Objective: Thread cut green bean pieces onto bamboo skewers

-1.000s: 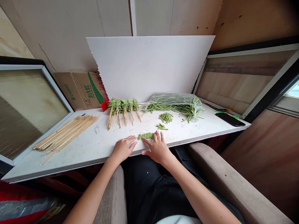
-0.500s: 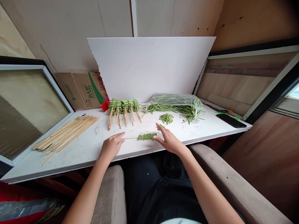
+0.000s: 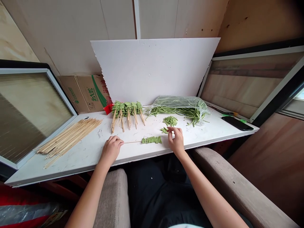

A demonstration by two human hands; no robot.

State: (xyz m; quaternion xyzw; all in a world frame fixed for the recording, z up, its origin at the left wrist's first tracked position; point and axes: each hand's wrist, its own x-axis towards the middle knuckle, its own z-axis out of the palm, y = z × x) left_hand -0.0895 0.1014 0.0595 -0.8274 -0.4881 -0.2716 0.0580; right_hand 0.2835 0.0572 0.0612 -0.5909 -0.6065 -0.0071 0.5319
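My left hand [image 3: 111,149] is closed on the bare end of a bamboo skewer [image 3: 132,142], which lies along the white table. Short cut pieces of green bean [image 3: 152,139] sit side by side in a row at the skewer's other end. My right hand [image 3: 176,139] is just beyond that row, fingers curled and fingertips at a few loose bean pieces [image 3: 163,130]; what is between them is too small to make out. Behind these lies a small heap of cut bean pieces [image 3: 170,120].
Loose bamboo skewers [image 3: 71,139] lie on the left. Finished bean skewers [image 3: 127,109] are stacked at the back, beside long green beans in a clear plastic bag [image 3: 179,104]. A black phone [image 3: 237,123] lies on the right. A white board [image 3: 156,66] stands behind.
My left hand has closed on the skewer's bare end. My right hand has left the bean row, moved slightly right and curled its fingers at the loose pieces.
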